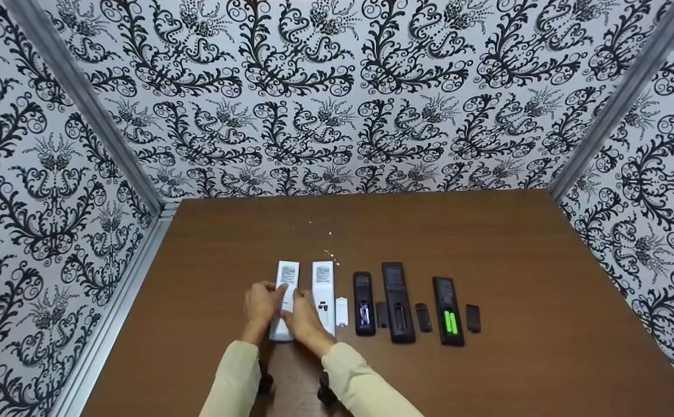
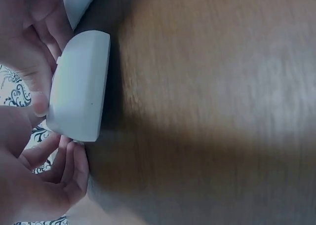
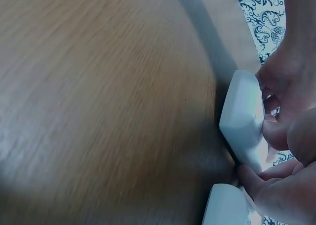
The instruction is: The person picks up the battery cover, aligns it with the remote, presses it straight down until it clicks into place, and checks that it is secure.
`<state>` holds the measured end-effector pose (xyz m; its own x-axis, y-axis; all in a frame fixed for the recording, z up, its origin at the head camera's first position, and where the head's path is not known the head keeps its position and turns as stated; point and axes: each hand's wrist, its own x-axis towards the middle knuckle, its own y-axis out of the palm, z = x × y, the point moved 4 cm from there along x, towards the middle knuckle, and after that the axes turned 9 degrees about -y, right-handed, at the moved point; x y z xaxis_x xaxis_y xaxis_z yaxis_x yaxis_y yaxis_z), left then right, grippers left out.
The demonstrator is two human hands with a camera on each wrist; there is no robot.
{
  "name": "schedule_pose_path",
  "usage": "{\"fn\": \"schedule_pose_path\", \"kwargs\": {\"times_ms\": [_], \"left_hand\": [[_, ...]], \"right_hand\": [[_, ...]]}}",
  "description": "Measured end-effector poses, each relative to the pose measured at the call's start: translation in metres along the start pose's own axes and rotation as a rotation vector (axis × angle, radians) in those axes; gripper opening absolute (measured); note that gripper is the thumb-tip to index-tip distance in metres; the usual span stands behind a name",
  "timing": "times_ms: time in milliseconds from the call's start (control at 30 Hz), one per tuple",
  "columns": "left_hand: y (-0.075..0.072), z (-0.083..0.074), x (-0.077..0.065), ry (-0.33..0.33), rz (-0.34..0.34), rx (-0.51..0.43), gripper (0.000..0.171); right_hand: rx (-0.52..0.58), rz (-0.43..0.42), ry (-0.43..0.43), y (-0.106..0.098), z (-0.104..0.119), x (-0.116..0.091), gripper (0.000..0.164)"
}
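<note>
Both hands are on the leftmost white remote control (image 1: 289, 273), which lies back side up. My left hand (image 1: 260, 301) grips its left edge, thumb on top and fingers curled at the side. From the right, my right hand (image 1: 305, 318) holds the same remote, its thumb on the back and fingertips at the right edge. The remote's rounded near end (image 2: 81, 87) shows in the left wrist view; fingers hide its middle. Beside the right hand is a second white remote (image 1: 323, 275), battery compartment uncovered, with its white battery cover (image 1: 341, 311) to the right.
Farther right lie a small black remote (image 1: 363, 284) with batteries in it, a longer black remote (image 1: 394, 278) and a black remote holding green batteries (image 1: 450, 322). Dark covers (image 1: 423, 317) lie beside them. White crumbs (image 1: 330, 252) dot the wooden table (image 1: 522, 255). Patterned walls surround it.
</note>
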<state>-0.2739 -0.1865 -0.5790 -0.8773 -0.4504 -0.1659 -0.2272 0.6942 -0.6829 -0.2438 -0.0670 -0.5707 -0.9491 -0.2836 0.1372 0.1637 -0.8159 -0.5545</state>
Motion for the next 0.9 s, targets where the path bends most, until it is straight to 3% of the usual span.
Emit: {"fn": "schedule_pose_path", "kwargs": {"times_ms": [133,300,600,900], "left_hand": [[-0.001,0.001,0.001,0.019,-0.024,-0.048,0.031],[-0.002,0.003,-0.001,-0.002,-0.029,-0.064,0.032],[-0.003,0.006,-0.004,-0.080,-0.002,0.013,0.040],[-0.004,0.005,-0.005,-0.065,-0.023,0.014,0.036]], "right_hand": [[-0.033,-0.008,-0.060,-0.001,0.001,0.000,0.059],[-0.089,-0.028,-0.139,-0.005,0.002,0.001,0.057],[-0.071,-0.009,-0.113,-0.001,-0.002,0.000,0.059],[-0.086,0.047,-0.031,-0.011,-0.001,0.000,0.051]]}}
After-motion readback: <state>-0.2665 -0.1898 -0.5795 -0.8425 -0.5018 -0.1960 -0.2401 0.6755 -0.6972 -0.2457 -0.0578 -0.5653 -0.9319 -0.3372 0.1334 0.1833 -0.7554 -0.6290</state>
